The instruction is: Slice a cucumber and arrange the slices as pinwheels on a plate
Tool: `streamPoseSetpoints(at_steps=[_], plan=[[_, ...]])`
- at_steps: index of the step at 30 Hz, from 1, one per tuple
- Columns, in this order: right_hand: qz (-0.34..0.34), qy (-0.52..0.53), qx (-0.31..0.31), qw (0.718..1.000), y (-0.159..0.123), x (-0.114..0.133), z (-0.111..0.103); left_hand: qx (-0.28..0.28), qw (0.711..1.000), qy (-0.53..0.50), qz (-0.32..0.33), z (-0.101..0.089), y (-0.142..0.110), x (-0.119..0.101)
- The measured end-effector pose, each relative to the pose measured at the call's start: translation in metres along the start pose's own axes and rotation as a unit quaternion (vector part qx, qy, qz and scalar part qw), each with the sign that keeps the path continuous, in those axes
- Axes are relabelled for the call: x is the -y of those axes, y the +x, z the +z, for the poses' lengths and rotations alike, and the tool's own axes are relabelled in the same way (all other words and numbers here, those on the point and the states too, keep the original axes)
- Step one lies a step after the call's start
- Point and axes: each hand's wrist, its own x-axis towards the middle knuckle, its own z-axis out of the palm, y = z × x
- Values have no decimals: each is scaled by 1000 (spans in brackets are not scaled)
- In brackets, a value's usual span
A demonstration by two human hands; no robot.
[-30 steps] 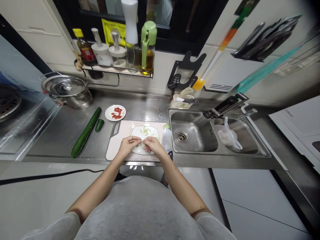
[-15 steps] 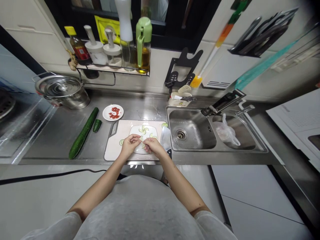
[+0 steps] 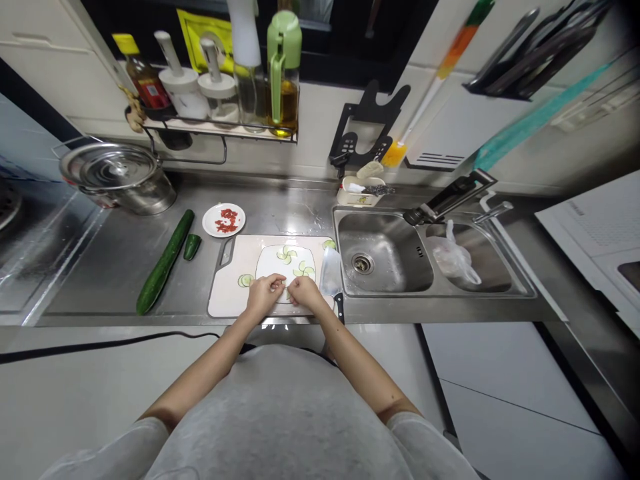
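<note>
My left hand (image 3: 265, 295) and my right hand (image 3: 304, 293) are close together over the near part of a white square plate (image 3: 265, 257), fingers pinched. A small pale green cucumber slice (image 3: 286, 283) shows between the fingertips, mostly hidden. Curved cucumber slices (image 3: 287, 254) form a pinwheel at the plate's far side, and more cucumber slices (image 3: 303, 269) lie at its right. The plate stands on a cutting board (image 3: 225, 300), where a small stack of cucumber rounds (image 3: 245, 280) lies on the left. A cleaver (image 3: 330, 273) rests at the board's right edge.
Left of the board are a long cucumber (image 3: 165, 263), a cucumber end (image 3: 191, 247) and a small white plate (image 3: 210, 220) with chopped red pieces. A lidded steel pot (image 3: 150, 190) stands farther back. A double sink (image 3: 345, 290) is on the right, below a holder (image 3: 360, 197).
Both hands have moved slightly toward me, to the plate's near side, and drawn closer to its surface. The pinwheel at right is now less covered. The view has shifted a little.
</note>
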Motion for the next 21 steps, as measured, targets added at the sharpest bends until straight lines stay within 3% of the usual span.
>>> streamPoseSetpoints(at_steps=[4, 8, 15, 21], plan=[[-48, -209, -66, 975, -4, 4, 2, 16, 996, 85, 7, 2, 1, -2], [-40, -322, -81, 942, -13, 6, 4, 26, 988, 149, 19, 4, 1, -1], [-121, -414, -77, 899, -31, -7, -1, -3, 982, 186, 40, 1, 1, 11], [-129, -435, -63, 889, -34, -13, -1, 0, 981, 190, 48, 1, 4, 15]])
